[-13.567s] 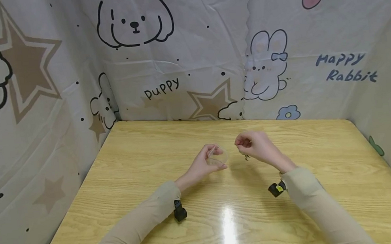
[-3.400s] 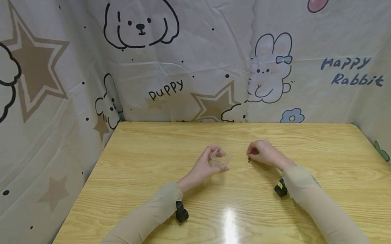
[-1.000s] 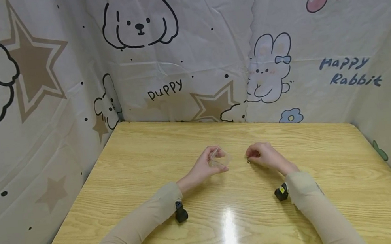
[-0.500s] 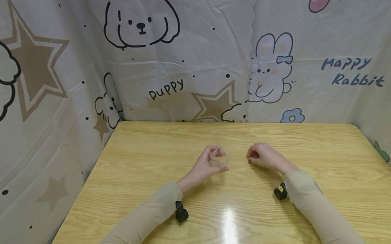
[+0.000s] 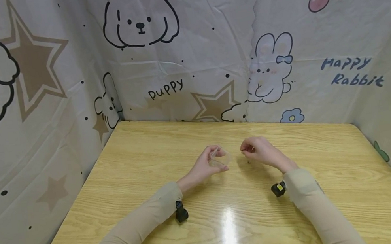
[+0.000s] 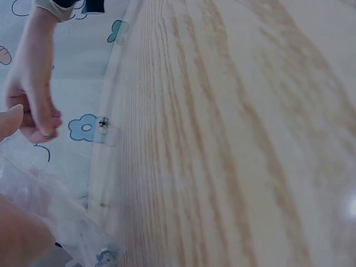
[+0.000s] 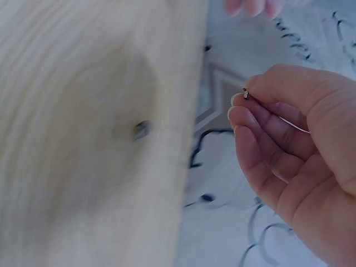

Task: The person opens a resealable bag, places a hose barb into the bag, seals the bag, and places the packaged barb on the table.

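Note:
My left hand holds a clear plastic bag, its mouth spread between thumb and fingers. In the left wrist view, small metal pieces show at the bottom of the bag. Thumb and forefinger of my right hand pinch one tiny metal piece, which looks like a small screw. In the head view the right hand is raised above the table, to the right of the bag. Just below it, a few more small metal pieces lie on the wood, blurred in the right wrist view.
The wooden table spreads around both hands. A printed cloth hangs along its back and sides. Each wrist wears a small black camera, the left one and the right one.
Since half a second ago my right hand has lifted off the table and shifted slightly left with the tiny piece. The pile is smaller than 3.4 seconds ago. My left hand stays put.

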Action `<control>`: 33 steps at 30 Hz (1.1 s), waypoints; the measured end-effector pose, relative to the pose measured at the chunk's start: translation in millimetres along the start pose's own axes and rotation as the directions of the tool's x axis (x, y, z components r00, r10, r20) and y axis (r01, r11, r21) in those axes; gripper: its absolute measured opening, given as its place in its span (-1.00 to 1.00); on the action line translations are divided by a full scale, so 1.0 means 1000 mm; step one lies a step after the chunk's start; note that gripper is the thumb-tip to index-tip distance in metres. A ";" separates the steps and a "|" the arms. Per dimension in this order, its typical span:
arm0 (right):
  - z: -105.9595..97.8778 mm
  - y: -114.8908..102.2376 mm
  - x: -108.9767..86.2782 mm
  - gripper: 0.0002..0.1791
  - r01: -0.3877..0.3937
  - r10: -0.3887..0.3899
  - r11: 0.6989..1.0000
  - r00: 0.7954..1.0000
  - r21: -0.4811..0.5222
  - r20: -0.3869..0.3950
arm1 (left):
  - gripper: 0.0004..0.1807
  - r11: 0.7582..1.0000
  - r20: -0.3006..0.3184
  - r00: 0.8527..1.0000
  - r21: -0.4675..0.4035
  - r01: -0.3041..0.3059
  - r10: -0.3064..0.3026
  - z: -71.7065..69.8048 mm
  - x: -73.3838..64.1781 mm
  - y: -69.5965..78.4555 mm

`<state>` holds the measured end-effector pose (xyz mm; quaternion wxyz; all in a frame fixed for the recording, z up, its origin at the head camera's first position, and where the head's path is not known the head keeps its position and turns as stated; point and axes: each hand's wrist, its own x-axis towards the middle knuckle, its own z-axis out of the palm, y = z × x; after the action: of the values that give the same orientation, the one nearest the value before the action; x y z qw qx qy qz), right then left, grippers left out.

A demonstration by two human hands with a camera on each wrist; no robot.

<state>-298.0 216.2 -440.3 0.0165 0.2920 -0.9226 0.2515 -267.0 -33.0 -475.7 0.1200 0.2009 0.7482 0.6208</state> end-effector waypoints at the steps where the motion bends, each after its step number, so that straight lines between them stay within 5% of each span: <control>1: -0.002 -0.005 0.001 -0.94 0.014 -0.014 1.000 1.000 -0.001 -0.005 | -0.29 1.000 0.001 1.000 -0.002 0.002 -0.002 0.000 0.000 0.000; 9: -0.015 -0.046 0.006 -0.93 0.189 -0.191 0.981 0.979 -0.037 -0.069 | -0.32 1.000 0.020 1.000 -0.017 -0.002 0.003 0.000 -0.001 0.000; 17: -0.015 -0.077 0.008 -0.89 0.378 -0.384 0.922 0.920 -0.081 -0.080 | -0.30 0.999 0.028 0.999 -0.040 0.029 -0.028 -0.002 -0.001 -0.001; 25: -0.017 -0.076 0.004 -0.87 0.349 -0.354 0.935 0.930 -0.062 -0.097 | -0.30 0.998 0.044 0.998 -0.049 0.037 -0.035 -0.002 -0.002 0.000; 33: -0.020 -0.054 -0.006 -0.88 0.235 -0.240 0.971 0.958 -0.053 -0.157 | -0.31 0.996 0.043 0.999 -0.087 0.012 -0.009 0.000 0.001 -0.003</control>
<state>-265.9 191.6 -399.2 0.1264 0.3788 -0.8807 0.2547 -268.6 -32.9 -478.7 0.1480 0.2048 0.7188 0.6477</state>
